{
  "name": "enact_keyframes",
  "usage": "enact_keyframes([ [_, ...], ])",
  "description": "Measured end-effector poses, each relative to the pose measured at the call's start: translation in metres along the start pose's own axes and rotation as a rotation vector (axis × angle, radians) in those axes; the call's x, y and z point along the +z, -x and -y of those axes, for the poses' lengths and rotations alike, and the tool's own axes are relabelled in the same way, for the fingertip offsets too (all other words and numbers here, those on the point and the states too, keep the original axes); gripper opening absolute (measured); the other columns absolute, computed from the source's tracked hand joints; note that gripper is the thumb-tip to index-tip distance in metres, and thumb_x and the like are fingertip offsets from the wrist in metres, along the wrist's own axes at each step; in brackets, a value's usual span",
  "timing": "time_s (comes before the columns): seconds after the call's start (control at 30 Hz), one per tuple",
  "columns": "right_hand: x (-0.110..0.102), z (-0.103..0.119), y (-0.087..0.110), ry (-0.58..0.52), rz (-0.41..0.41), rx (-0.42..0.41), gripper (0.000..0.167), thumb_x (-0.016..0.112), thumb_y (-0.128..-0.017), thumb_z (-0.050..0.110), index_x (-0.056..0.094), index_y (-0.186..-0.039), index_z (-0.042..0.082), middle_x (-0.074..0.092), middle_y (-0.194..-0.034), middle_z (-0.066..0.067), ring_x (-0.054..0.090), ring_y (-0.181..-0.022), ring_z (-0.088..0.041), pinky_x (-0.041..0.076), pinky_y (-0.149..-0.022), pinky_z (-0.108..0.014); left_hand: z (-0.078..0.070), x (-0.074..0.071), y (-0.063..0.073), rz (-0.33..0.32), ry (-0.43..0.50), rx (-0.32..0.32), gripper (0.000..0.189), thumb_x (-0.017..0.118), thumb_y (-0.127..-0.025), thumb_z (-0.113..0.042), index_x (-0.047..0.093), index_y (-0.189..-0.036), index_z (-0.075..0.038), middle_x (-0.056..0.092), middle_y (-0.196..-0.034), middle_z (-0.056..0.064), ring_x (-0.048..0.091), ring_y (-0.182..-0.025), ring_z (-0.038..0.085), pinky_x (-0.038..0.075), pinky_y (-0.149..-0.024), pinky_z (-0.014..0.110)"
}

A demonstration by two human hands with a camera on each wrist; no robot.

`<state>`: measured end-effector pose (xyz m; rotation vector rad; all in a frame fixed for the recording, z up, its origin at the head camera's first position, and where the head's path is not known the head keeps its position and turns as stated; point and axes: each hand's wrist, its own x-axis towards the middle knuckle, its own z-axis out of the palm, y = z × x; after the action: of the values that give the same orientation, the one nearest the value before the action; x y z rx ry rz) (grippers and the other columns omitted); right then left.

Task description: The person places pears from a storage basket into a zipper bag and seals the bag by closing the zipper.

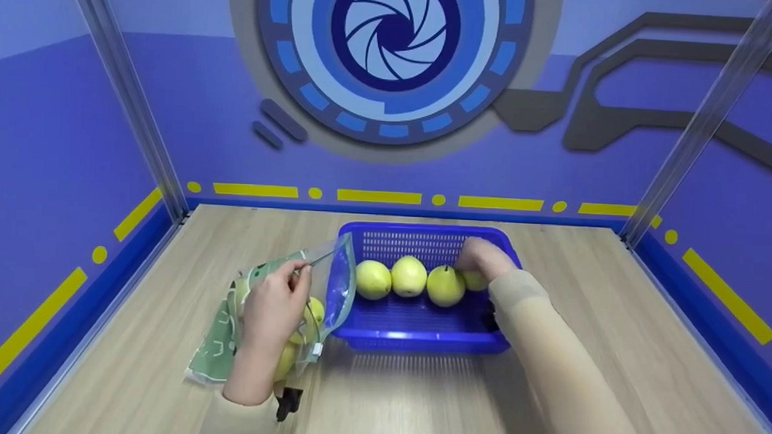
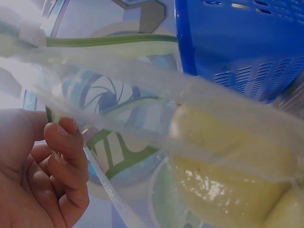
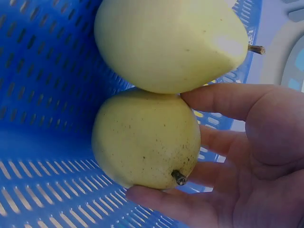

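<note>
My left hand pinches the open edge of a clear and green zip bag left of the basket. Yellow-green pears show through the bag; in the left wrist view, one pear lies behind the plastic. Inside the blue basket, at its right end, my right hand holds a pear with thumb and fingers around it. Another pear touches the held one. The basket's other pears stand in a row to the left.
The wooden tabletop carries the bag and basket. Blue-purple panels with yellow marks close off the back and sides, and metal posts rise at the back corners. A black clip-like piece sits by the left wrist.
</note>
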<state>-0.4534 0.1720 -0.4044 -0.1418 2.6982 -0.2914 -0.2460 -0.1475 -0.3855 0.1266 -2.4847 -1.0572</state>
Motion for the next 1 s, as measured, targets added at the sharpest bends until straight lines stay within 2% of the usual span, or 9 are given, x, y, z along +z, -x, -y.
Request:
enact_keyframes([
  [0.13, -0.001, -0.001, 0.002, -0.044, 0.055, 0.021, 0.042, 0.058, -0.093, 0.021, 0.066, -0.125, -0.005, 0.063, -0.120, -0.016, 0.057, -0.103, -0.026, 0.052, -0.101, -0.045, 0.000, 0.000, 0.000, 0.011, 0.001, -0.003, 0.026, 0.059, -0.104, -0.021, 0.073, -0.120, -0.006, 0.056, -0.068, 0.002, 0.043, -0.052, 0.011, 0.033, -0.047, 0.023],
  [0.23, 0.000, -0.004, 0.003, -0.126, 0.104, 0.021, 0.047, 0.060, -0.093, 0.020, 0.062, -0.135, -0.002, 0.062, -0.132, -0.018, 0.058, -0.103, -0.026, 0.056, -0.093, -0.044, 0.000, 0.000, 0.000, 0.011, -0.002, 0.001, 0.026, 0.058, -0.104, -0.021, 0.073, -0.120, -0.005, 0.056, -0.068, 0.002, 0.043, -0.052, 0.011, 0.033, -0.048, 0.024],
  [0.37, 0.002, -0.011, 0.002, -0.216, 0.150, 0.015, 0.060, 0.064, -0.091, 0.024, 0.054, -0.147, 0.006, 0.052, -0.150, -0.020, 0.057, -0.112, -0.029, 0.057, -0.094, -0.048, 0.001, 0.001, -0.001, -0.001, -0.001, 0.006, 0.027, 0.058, -0.104, -0.021, 0.073, -0.120, -0.005, 0.055, -0.067, 0.002, 0.042, -0.052, 0.011, 0.032, -0.048, 0.025],
  [0.43, 0.004, -0.014, 0.001, -0.257, 0.160, 0.029, 0.063, 0.066, -0.089, 0.024, 0.053, -0.149, 0.008, 0.050, -0.152, -0.021, 0.057, -0.114, -0.031, 0.056, -0.096, -0.051, 0.001, 0.001, -0.001, -0.004, 0.000, 0.004, 0.027, 0.058, -0.104, -0.021, 0.074, -0.120, -0.006, 0.055, -0.067, 0.001, 0.041, -0.051, 0.011, 0.032, -0.048, 0.025],
  [0.77, 0.005, -0.017, 0.000, -0.335, 0.136, 0.053, 0.072, 0.073, -0.083, 0.024, 0.050, -0.149, 0.005, 0.051, -0.149, -0.023, 0.060, -0.114, -0.034, 0.057, -0.093, -0.058, 0.000, 0.001, -0.001, 0.005, -0.002, -0.014, 0.029, 0.058, -0.104, -0.024, 0.073, -0.122, -0.007, 0.056, -0.069, 0.001, 0.043, -0.053, 0.011, 0.033, -0.048, 0.023],
  [1.0, -0.001, -0.016, 0.004, -0.357, 0.082, 0.037, 0.073, 0.072, -0.083, 0.022, 0.048, -0.150, 0.005, 0.052, -0.145, -0.024, 0.063, -0.103, -0.035, 0.059, -0.089, -0.057, 0.001, 0.000, -0.001, 0.009, -0.001, -0.021, 0.029, 0.058, -0.104, -0.023, 0.072, -0.123, -0.006, 0.057, -0.069, 0.001, 0.044, -0.052, 0.011, 0.033, -0.047, 0.023],
])
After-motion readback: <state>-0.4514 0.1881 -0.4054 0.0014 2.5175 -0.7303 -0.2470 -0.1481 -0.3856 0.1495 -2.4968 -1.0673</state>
